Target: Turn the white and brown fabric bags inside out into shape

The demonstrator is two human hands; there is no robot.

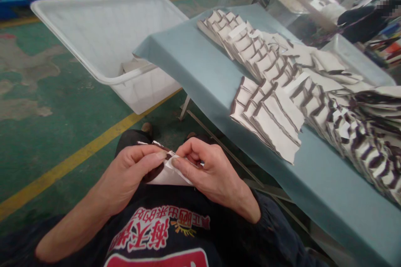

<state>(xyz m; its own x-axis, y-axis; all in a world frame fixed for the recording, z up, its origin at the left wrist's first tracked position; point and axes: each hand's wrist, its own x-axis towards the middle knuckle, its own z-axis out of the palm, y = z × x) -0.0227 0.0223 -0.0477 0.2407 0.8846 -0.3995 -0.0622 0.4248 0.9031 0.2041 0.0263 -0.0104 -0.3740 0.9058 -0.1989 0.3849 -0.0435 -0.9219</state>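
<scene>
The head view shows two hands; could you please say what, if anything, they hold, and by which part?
The left hand and right hand pinch a dark-edged white piece along its far edge.

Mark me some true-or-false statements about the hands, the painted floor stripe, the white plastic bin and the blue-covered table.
1. The bare left hand and bare right hand both hold a white, dark-edged cloth piece. True.
2. The painted floor stripe is red. False: the stripe is yellow.
3. In view, the large white plastic bin stands left of the blue-covered table. True.
4. Overlapping rows of white, dark-edged pieces lie on the floor. False: the rows lie on the table.
</scene>
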